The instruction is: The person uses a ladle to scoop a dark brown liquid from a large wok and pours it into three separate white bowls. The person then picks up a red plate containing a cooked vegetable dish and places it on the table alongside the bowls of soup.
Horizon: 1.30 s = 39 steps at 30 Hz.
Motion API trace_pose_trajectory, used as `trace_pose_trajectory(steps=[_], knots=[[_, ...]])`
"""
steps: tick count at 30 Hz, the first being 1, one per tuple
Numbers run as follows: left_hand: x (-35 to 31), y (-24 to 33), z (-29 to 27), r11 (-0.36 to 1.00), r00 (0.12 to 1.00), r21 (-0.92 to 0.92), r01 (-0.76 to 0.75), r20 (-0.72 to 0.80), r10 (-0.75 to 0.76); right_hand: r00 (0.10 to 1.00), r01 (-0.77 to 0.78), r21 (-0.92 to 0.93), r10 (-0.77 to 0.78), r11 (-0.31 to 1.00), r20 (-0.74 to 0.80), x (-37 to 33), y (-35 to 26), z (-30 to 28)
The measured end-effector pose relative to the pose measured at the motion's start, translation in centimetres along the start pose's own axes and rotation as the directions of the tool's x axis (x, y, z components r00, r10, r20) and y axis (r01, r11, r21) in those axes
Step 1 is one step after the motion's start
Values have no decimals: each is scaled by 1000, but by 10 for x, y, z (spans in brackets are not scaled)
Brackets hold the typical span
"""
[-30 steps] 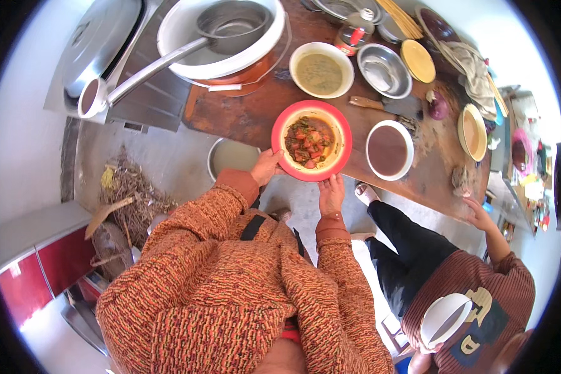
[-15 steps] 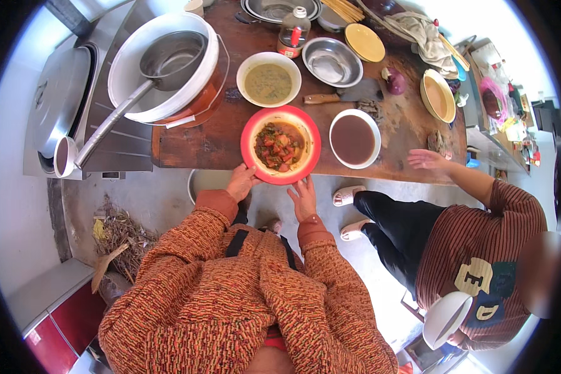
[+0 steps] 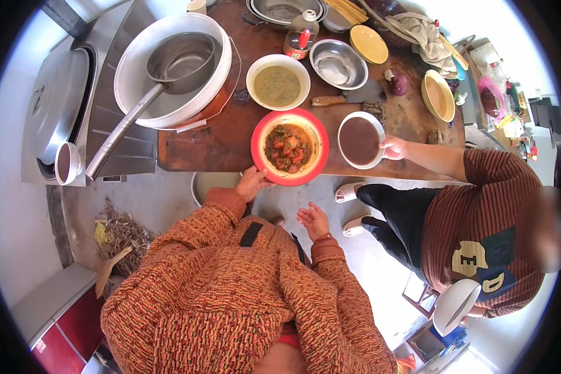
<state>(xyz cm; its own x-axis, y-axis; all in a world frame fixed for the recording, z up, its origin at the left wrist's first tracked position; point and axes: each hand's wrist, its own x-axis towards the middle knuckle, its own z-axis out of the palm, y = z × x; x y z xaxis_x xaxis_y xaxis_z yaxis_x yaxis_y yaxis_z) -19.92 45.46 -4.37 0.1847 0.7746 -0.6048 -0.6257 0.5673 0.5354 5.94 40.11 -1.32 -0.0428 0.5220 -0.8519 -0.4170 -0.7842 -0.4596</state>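
A red-rimmed plate (image 3: 320, 163) of chopped tomato-red food with greens sits at the front edge of the wooden table. My left hand (image 3: 254, 182) grips its near-left rim, thumb on top. Off the table's edge, my right hand (image 3: 313, 220) is held in the air, fingers apart, with nothing in it. Right of the plate stands a white bowl of dark brown liquid (image 3: 359, 141), and a co-worker's hand (image 3: 393, 148) holds its right rim. Behind the plate is a white bowl of greenish soup (image 3: 278, 85).
At the left stands a white bucket (image 3: 221, 78) with a long-handled metal ladle (image 3: 128, 128). A cleaver (image 3: 330, 100), a steel basin (image 3: 338, 64), a glass bottle (image 3: 302, 36) and a purple onion (image 3: 397, 81) lie farther back. The co-worker (image 3: 480, 218) stands close on my right, holding a white bowl (image 3: 456, 305).
My right hand has let go of the plate and drawn back toward me. The co-worker's hand has reached left and taken hold of the brown-liquid bowl. The camera view has shifted slightly.
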Motion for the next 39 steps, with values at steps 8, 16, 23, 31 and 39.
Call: trace_pose_trajectory(steps=[8,16,23,31,39], knots=[[-5,4,5,1000,1000,26,7,-27,-7,992,-36,40,40,999,-118,-40,20,-72],[8,0,29,1000,1000,11,-3,-22,3,961,-95,5,93,995,-262,-76,70,-146],[22,-10,44,998,999,-57,10,-51,-13,918,-204,-256,93,945,-386,-98,142,-217],[30,-14,57,997,998,-64,-36,-46,33,993,-92,-469,43,878,-114,7,-13,-188],[44,-13,81,992,998,-114,-57,11,58,595,3,-696,558,718,578,127,-432,-16]])
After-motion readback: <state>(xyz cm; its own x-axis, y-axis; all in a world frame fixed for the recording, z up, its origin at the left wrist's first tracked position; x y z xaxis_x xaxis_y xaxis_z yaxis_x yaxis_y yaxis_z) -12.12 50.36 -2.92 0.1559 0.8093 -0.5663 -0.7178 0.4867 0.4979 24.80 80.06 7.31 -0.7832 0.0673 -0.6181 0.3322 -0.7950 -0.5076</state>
